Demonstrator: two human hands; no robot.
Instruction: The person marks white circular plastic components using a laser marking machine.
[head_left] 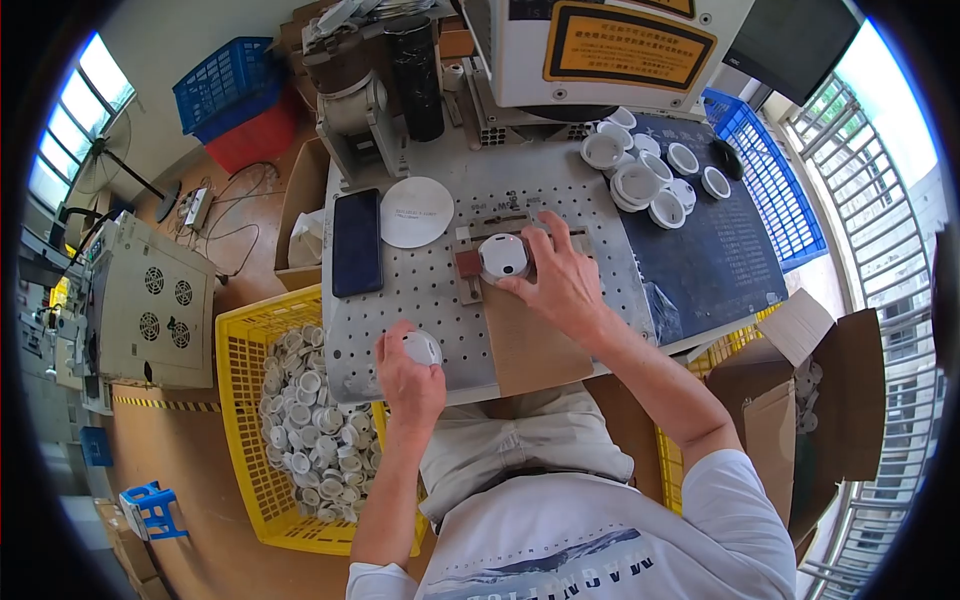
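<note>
The left hand (410,378) pinched a seemingly light, stiff plastic cap (422,348) by its rim; the right hand (562,282) clasped a second cap (503,256).

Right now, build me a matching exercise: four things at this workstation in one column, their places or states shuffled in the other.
Things
1. black smartphone
2. yellow crate
3. left hand
4. right hand

Places or states
A. grips the seated cap in the fixture
B. lies flat on the perforated plate, beside the white disc
C. holds a loose white cap
D. sits low at the person's left, full of heaped white caps

Pairs: 1-B, 2-D, 3-C, 4-A
</note>
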